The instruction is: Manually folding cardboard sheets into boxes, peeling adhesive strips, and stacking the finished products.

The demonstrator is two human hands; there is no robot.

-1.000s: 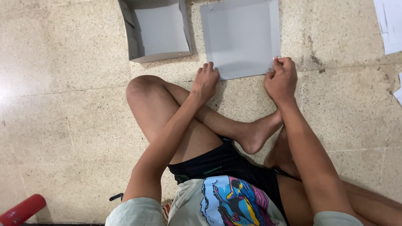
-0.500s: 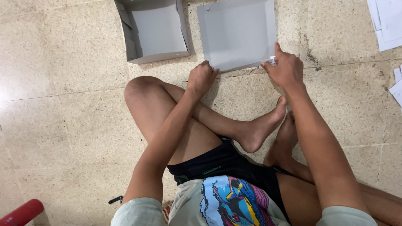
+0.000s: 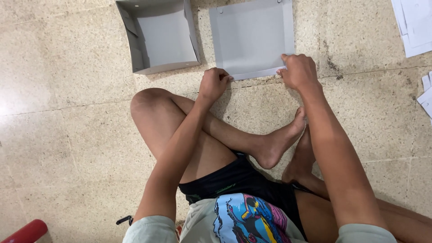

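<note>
A grey cardboard sheet with its side edges folded up lies on the stone floor in front of me. My left hand pinches its near-left corner, fingers curled on the folded near edge. At the near-right corner my right hand presses down on the same edge. To the left stands a finished grey cardboard box, open at the top, touched by neither hand.
I sit cross-legged, with my knee and bare feet just behind the sheet. White paper sheets lie at the right edge. A red cylinder end shows at the bottom left.
The flat sheet's sides have been folded up into low walls. Both hands stayed at its near corners and now press the near edge.
</note>
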